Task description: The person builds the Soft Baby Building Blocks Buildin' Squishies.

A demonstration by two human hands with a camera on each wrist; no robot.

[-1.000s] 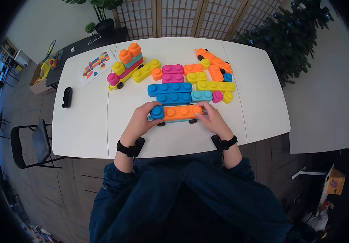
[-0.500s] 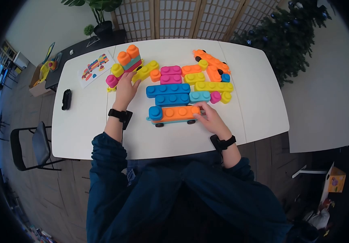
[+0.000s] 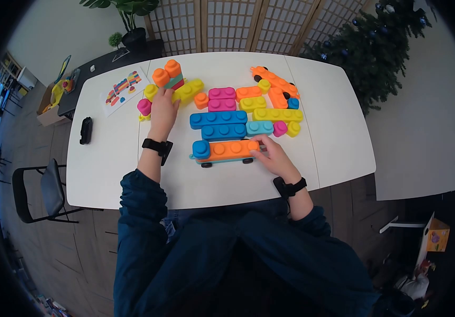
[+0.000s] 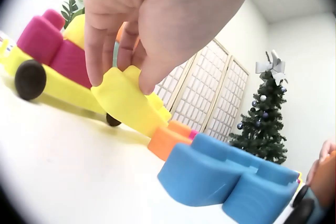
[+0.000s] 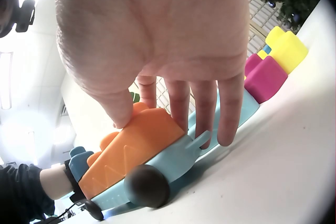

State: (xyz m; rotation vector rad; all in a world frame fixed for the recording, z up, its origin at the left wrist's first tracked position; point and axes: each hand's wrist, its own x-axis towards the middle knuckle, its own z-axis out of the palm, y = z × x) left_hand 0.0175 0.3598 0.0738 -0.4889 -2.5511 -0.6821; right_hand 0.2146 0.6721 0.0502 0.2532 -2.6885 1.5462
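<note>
My left hand point(image 3: 163, 116) pinches the near end of a long yellow block point(image 3: 189, 91); in the left wrist view thumb and fingers lie on either side of the yellow block point(image 4: 128, 103). Beside it stands a yellow wheeled base point(image 4: 58, 82) stacked with pink, teal, yellow and orange blocks. My right hand point(image 3: 277, 157) holds the right end of a long orange block point(image 3: 227, 150) on a light-blue wheeled base, with a dark-blue block point(image 3: 201, 149) at its left end. In the right wrist view the thumb presses the orange block point(image 5: 136, 148), with the fingers on its far side.
Behind the light-blue vehicle lie blue blocks point(image 3: 218, 119), pink blocks point(image 3: 221, 99) and yellow blocks point(image 3: 277, 115). An orange vehicle point(image 3: 275, 82) is at the back right. A printed picture sheet point(image 3: 124, 92) and a black object point(image 3: 86, 130) are at the left.
My left hand has left the dark-blue block, moved away to the back left and taken hold of the long yellow block. My right hand stays at the orange block's right end.
</note>
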